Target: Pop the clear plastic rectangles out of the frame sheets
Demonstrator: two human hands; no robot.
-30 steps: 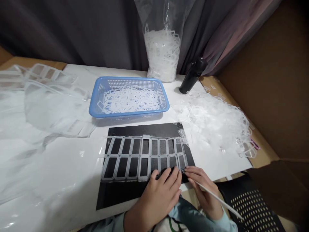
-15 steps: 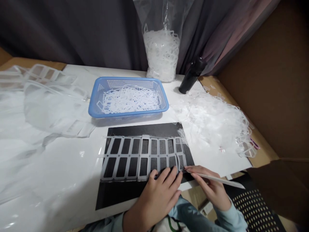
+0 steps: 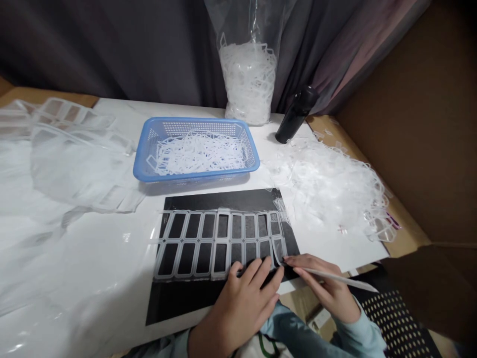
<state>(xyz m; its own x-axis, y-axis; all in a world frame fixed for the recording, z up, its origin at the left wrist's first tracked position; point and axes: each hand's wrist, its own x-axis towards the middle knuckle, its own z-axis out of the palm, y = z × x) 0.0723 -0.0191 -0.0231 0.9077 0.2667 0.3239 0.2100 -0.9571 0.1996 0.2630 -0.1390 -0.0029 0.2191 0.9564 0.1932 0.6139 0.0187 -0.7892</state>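
We have the clear frame sheet [image 3: 219,241] lying on the black mat [image 3: 175,303]. Our left hand [image 3: 246,301], fingers spread, rests over the mat's near side; our right hand [image 3: 330,288], pinching a slim white tool [image 3: 343,280], meets the sheet by the mat's right edge.

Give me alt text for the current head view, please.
The left hand rests on the near edge of a translucent sheet of rectangular frames on a black mat, while the right hand holds a slim white tool at the sheet's right end. Nearby are a blue basket, filled clear bag, black bottle and clear plastic heap.
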